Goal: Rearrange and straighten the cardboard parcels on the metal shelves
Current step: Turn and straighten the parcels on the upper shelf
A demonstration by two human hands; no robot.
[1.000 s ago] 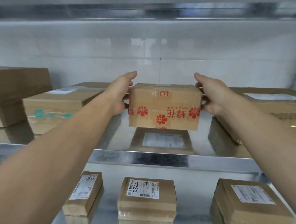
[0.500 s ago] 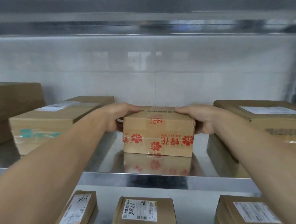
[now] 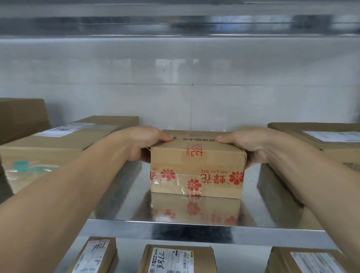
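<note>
A small cardboard parcel (image 3: 197,169) with red flower-print tape stands on the middle of the upper metal shelf (image 3: 190,232), its print upside down. My left hand (image 3: 141,143) grips its left end, thumb curled over the top edge. My right hand (image 3: 244,145) grips its right end the same way. The parcel's underside rests on the shelf and is mirrored in the shiny metal.
A long parcel (image 3: 54,149) lies left of it, with a taller box (image 3: 8,130) at the far left. A large flat parcel (image 3: 330,145) sits to the right. Three labelled parcels (image 3: 177,265) lie on the lower shelf. A tiled wall closes the back.
The flower-print parcel was held in the air a second ago; both hands have lowered it onto the shelf, and the thumbs now curl over its top edge.
</note>
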